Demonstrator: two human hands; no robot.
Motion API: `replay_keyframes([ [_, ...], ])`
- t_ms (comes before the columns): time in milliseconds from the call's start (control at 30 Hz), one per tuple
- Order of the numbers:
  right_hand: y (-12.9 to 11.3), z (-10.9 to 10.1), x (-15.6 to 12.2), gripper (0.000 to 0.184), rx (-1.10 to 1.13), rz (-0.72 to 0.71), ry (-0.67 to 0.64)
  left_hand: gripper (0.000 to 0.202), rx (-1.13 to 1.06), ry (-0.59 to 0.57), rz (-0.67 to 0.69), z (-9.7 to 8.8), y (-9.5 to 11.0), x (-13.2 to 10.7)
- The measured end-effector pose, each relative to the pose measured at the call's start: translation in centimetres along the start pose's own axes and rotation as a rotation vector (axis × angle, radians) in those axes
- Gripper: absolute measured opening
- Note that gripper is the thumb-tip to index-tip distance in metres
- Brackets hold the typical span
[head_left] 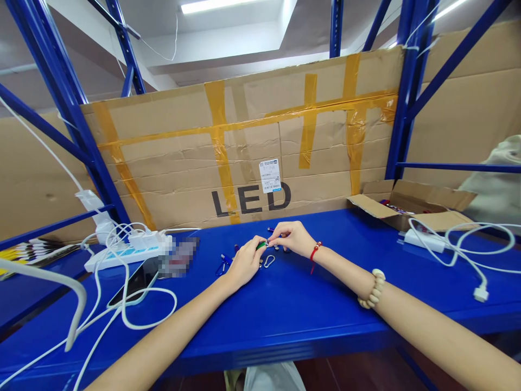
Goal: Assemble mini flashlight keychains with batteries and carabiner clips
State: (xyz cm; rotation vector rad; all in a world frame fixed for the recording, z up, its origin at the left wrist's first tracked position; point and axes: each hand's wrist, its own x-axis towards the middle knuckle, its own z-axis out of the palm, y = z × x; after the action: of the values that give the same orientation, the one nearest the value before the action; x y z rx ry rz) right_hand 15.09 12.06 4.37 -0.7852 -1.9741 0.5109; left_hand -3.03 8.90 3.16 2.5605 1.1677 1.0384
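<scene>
Between my two hands, above the blue shelf, is a small green item [261, 245] with a metal end; its exact kind is too small to make out. My left hand [246, 262] is closed around its left side. The fingertips of my right hand [293, 238] pinch at the metal end. Just below lies a silver carabiner clip [269, 261] on the shelf. Beside my left hand lie small blue pieces [223, 263] with a loop, partly hidden by the fingers. A few more small dark pieces sit behind and under my hands.
On the left are a power strip [118, 259], looping white cables and a phone [136, 281]. An opened cardboard box [439, 220] and a white adapter [424, 240] with its cord stand at right. A large taped cardboard sheet [183, 179] closes off the back between blue posts.
</scene>
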Motion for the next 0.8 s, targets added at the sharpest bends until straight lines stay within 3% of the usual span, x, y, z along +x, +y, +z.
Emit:
replay_keyframes([
  [333, -0.5, 0.0, -0.1, 0.033, -0.042, 0.024, 0.01, 0.012, -0.014, 0.003, -0.042, -0.2, 0.3, -0.1],
  [600, -1.0, -0.1, -0.1, 0.033, -0.132, 0.165, -0.036, 0.013, -0.006, -0.017, 0.0, -0.2, 0.3, -0.1],
  [800, -1.2, -0.1, 0.0, 0.04, 0.025, 0.283, -0.119, 0.015, 0.024, -0.005, 0.045, 0.0, -0.1, -0.1],
])
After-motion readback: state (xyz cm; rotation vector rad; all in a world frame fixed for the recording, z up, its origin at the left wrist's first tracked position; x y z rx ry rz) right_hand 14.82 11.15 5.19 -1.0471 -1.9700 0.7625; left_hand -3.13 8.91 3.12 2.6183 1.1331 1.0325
